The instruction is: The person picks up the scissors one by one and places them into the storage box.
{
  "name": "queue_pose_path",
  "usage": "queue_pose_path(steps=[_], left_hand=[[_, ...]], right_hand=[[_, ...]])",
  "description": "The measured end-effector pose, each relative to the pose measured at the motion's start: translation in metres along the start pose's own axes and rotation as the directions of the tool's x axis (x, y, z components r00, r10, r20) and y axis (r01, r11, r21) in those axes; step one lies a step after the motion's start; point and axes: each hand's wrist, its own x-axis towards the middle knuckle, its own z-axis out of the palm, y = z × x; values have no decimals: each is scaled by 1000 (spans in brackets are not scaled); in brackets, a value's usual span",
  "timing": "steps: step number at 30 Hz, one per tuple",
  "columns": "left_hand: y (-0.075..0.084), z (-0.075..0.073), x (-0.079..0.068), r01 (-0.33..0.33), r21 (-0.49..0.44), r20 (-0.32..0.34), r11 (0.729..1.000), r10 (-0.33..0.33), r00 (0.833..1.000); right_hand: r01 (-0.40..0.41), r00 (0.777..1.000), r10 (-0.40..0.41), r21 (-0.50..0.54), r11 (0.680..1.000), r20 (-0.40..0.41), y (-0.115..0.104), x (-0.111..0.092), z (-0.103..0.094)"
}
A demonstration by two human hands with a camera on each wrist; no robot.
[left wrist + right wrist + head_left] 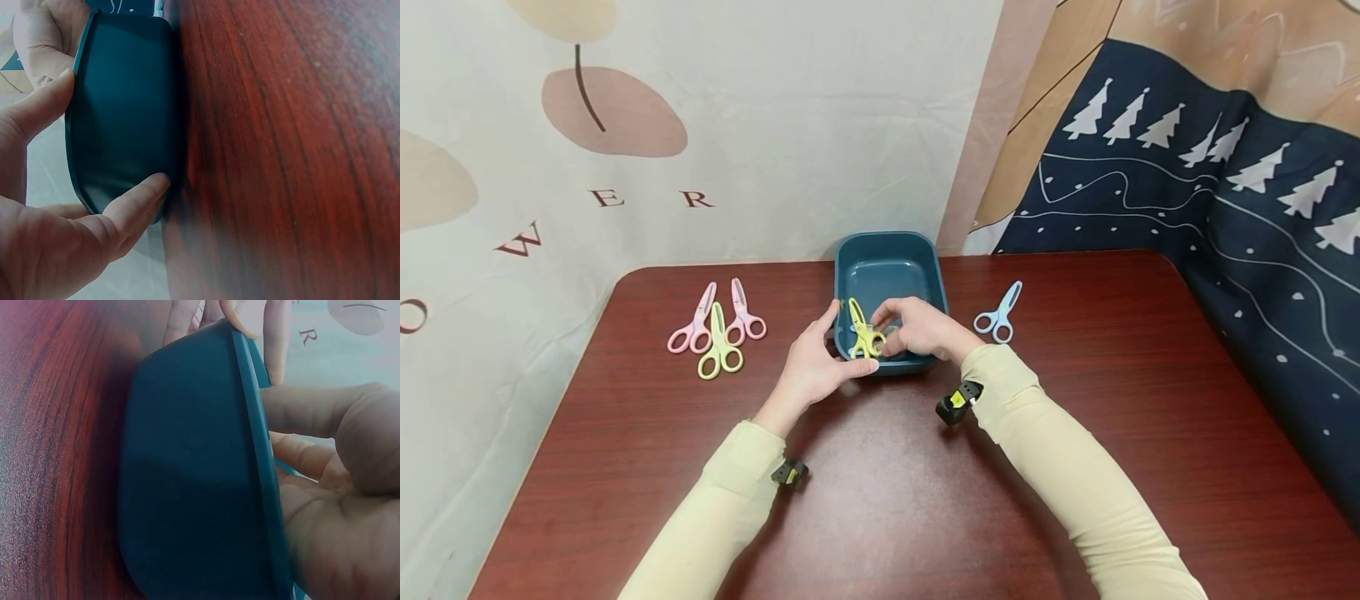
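A dark teal plastic bin [891,243] stands at the table's back edge. My left hand [812,362] grips its near left corner, thumb over the front rim and fingers along the outer left side, as the left wrist view also shows. Inside the bin lies a pair of yellow scissors [860,327], blades pointing away, with light blue pieces partly hidden beneath. My right hand [922,327] reaches in over the right side. Its curled fingertips are right at the scissors' right handle loop; I cannot tell whether they pinch it. In the right wrist view the bin wall hides the scissors.
Left of the bin lie two pairs of pink scissors [693,321] and a pair of yellow-green scissors [718,348]. A pair of blue scissors [999,315] lies to its right. A printed curtain [775,125] hangs right behind the wooden table [880,500].
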Motion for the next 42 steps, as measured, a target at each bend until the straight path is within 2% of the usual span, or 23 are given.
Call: queue_pose_path(steps=[15,21,32,42], left_hand=[[2,0,-1,6,-8,3,1000,-6,1000],[1,0,-1,10,-12,4,1000,-10,1000],[2,0,0,18,16,-3,1000,-18,1000],[3,1,0,18,8,-6,1000,-18,1000]], right_hand=[[30,999,-28,-49,998,30,3,-6,-2],[25,999,-24,-34,999,30,3,-14,-6],[35,999,-35,-10,999,-10,10,-29,-22],[49,995,-46,30,998,-89,13,-43,-33]])
